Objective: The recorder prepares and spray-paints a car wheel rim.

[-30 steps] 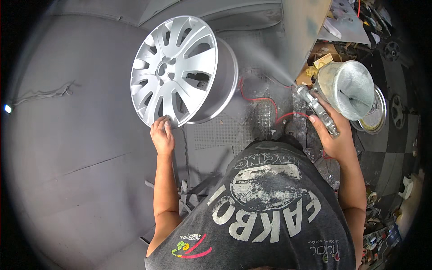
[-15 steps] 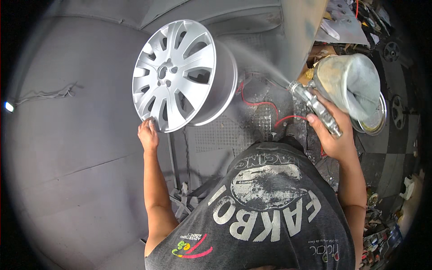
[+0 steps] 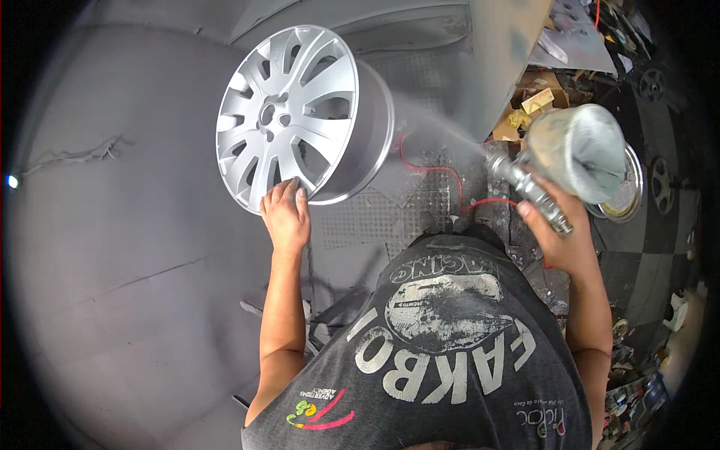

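Gripping again: left hand (image 3: 285, 217) back on silver wheel (image 3: 300, 112) rim w/ fingers flat, right hand (image 3: 559, 236) clamped on spray gun (image 3: 559, 161), mist now aimed at barrel.

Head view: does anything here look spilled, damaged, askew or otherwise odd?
Nothing looks broken or spilled. The silver alloy wheel stands tilted on edge, with the left hand on its lower rim. The right hand holds a spray gun whose mist fans toward the wheel's barrel. Grey overspray coats the booth floor.
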